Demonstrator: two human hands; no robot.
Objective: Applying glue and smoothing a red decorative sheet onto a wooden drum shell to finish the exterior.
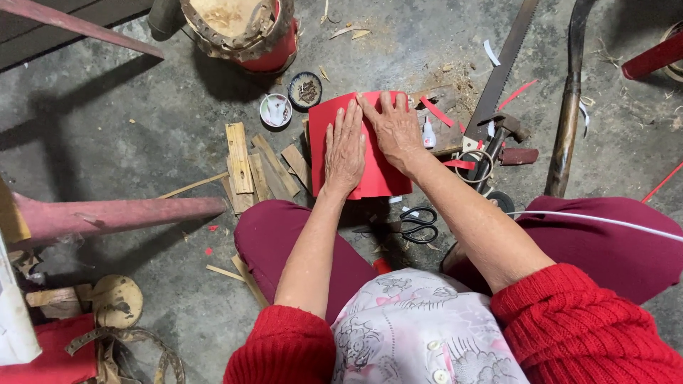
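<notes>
i watched both hands pressed flat, fingers spread and gripping nothing, on the red paper sheet (377, 171), which lay on the concrete floor (142, 128) just ahead of the knees. the left hand (344, 151) covered its near left part, the right hand (395, 129) its upper middle. black scissors (416, 225) lay just below the sheet, wooden slats (249, 167) to its left, a saw (501, 67) at right.
</notes>
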